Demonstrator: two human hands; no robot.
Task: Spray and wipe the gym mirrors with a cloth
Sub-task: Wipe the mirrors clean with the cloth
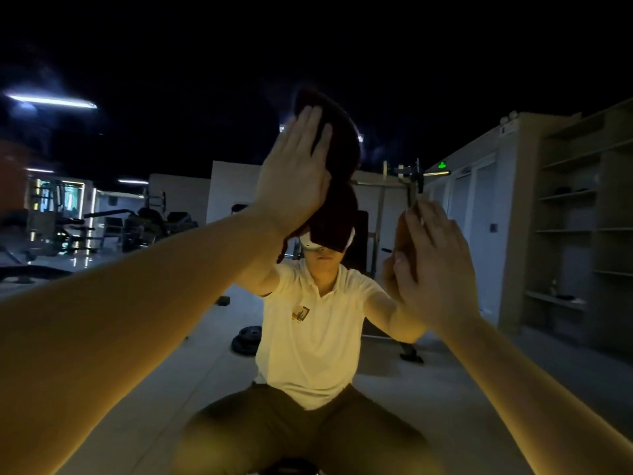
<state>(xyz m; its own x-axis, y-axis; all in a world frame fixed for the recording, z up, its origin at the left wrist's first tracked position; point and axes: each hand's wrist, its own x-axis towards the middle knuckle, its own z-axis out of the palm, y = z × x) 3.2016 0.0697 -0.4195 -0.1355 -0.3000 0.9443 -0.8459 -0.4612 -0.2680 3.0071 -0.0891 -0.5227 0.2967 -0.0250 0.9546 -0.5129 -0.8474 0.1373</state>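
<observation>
From the head camera, the person faces the mirror [462, 389] at close range, both bare forearms reaching out to the glass. The left hand [294, 173] is raised high, just left of centre. Its grip is wide, fingers straight and together, and the palm presses a dark red cloth [339, 149] flat against the mirror. The cloth bulges out past the fingertips and hangs down below the palm, covering the upper part of the reflected head.

The right hand [431, 265] sits lower and to the right, well apart from the cloth. Its grip is also wide and holds nothing, the flat palm meeting its own reflection on the glass.

In the reflection the person squats in a white polo shirt [308, 337] and dark trousers. A weight plate [246, 339] lies on the floor behind them. Gym machines [68, 221] stand far left in dim light, open shelves [575, 217] line the right wall, and a green sign [442, 165] glows beside them.
</observation>
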